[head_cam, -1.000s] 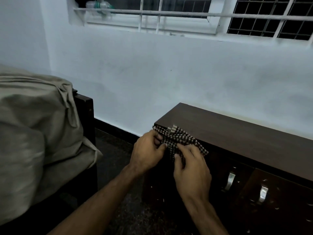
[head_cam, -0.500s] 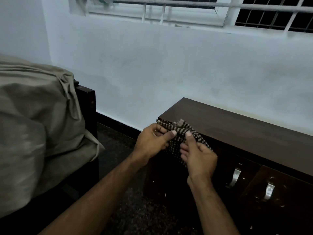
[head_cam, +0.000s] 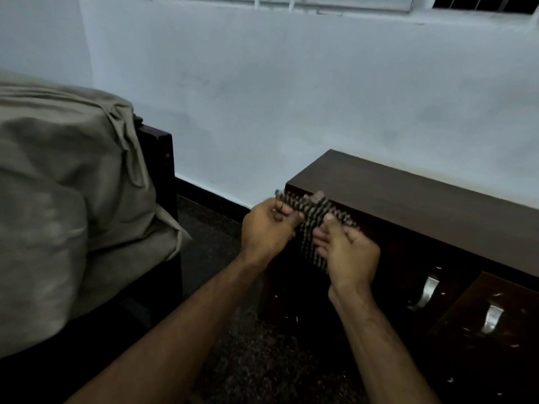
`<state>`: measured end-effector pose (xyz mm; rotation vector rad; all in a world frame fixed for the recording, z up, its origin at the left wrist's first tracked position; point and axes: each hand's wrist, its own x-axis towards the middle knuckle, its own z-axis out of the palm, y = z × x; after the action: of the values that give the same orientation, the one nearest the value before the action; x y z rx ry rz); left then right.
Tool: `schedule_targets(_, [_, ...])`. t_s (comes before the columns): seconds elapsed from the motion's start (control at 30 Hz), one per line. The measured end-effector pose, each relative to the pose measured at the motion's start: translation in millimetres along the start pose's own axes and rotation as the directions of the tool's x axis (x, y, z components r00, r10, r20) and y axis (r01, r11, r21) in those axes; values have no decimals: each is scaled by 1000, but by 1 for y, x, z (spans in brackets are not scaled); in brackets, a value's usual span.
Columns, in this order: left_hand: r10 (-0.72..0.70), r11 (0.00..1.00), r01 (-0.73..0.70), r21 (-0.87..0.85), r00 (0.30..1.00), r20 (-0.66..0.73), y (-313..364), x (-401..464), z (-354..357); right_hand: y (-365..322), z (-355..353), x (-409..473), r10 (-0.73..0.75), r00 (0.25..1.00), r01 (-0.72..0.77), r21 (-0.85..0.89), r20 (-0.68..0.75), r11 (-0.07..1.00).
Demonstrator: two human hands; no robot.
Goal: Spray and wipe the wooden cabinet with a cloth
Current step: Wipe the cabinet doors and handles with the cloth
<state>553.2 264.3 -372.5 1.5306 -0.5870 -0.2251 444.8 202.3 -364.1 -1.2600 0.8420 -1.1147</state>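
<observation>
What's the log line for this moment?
left hand: grips cloth | right hand: grips cloth | cabinet: not touched

Your two forearms are bare right up to the bottom edge of the view, no sleeves showing. Your left hand (head_cam: 267,228) and right hand (head_cam: 348,252) are bare too: no gloves, rings, watch or wristband visible. Short, unpainted thumbnails. Light is dim, so finer detail can't be made out.

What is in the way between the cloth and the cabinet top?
Nothing visible. Both hands, left and right, hold the cloth at the cabinet's left corner, and the part of the top in view looks bare.
</observation>
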Motion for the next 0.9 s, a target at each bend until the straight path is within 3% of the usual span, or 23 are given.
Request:
schedule_targets(0.17, [13, 998, -15, -60, 999, -41, 1, 9, 3, -1, 1, 6, -36, 998, 35, 32, 44, 999])
schedule_targets(0.3, [57, 997, -51, 52, 991, -120, -29, -6, 8, 32, 0, -2, 6, 1000, -6, -26, -2, 1000])
schedule_targets(0.47, [18, 996, -11, 92, 997, -77, -43, -17, -2, 42, 3, -15, -21, 1000, 21, -119, -3, 993])
schedule_targets(0.53, [42, 998, -38, 41, 994, -96, -29, -8, 0, 25, 11, -7, -65, 998, 65, -64, 5, 996])
schedule_targets(0.63, [62, 998, -61, 5, 988, -144, -15, 2, 4, 7, 18, -1, -97, 995, 96, 52, 7, 994])
schedule_targets(0.8, [18, 999, -24, -22, 961, -275, -35, -10, 15, 34, 13, -2, -66, 997, 65, 37, 32, 997])
schedule_targets(0.9, [-38, 999, 28, -35, 941, -335, -76, -28, 18, 75, 11, -8, -6, 999, 9, -60, 47, 998])
